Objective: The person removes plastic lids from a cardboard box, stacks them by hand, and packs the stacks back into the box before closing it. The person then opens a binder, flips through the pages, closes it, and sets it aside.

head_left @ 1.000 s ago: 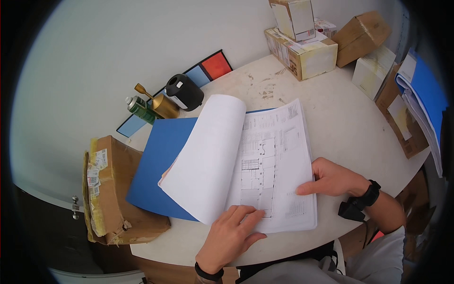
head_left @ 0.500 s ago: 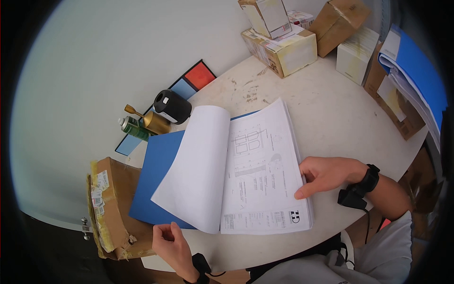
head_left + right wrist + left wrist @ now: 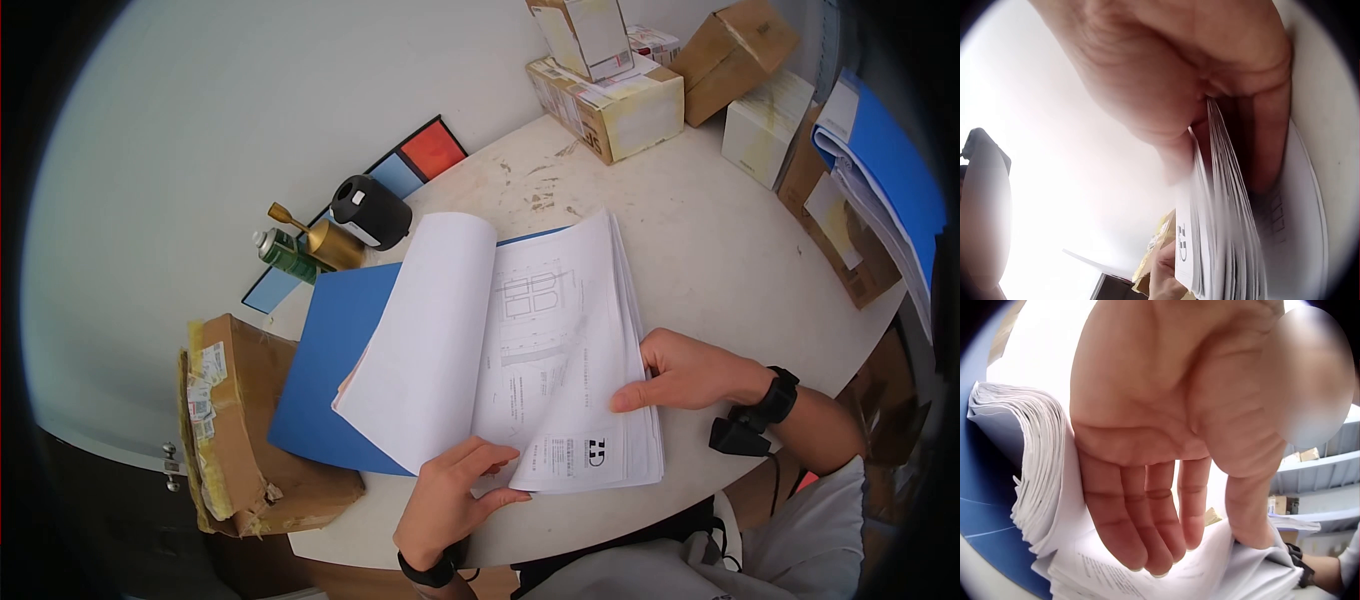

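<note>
A thick stack of printed sheets [image 3: 560, 400] lies in an open blue folder [image 3: 335, 350], its top page showing line drawings and a black logo. A batch of turned pages [image 3: 430, 330] curls over to the left, blank side up. My right hand [image 3: 700, 372] grips the stack's right edge, thumb on top and fingers beneath; in the right wrist view the sheet edges [image 3: 1232, 212] fan out between them. My left hand [image 3: 450, 500] is at the near edge, fingers extended over the paper. Its thumb [image 3: 1250, 519] touches the top page's edge, where the page bows up.
A worn cardboard box [image 3: 265, 420] stands left of the folder. Behind it are a green spray can [image 3: 285, 252], a brass-coloured pot [image 3: 335, 243] and a black canister [image 3: 370, 212]. Several boxes [image 3: 640, 112] fill the back right, with a blue binder [image 3: 885, 150] at far right.
A sheet with a floor plan has been turned to the left, uncovering the logo page. My left hand went out to the left, then came back to the near edge. My right hand keeps its grip.
</note>
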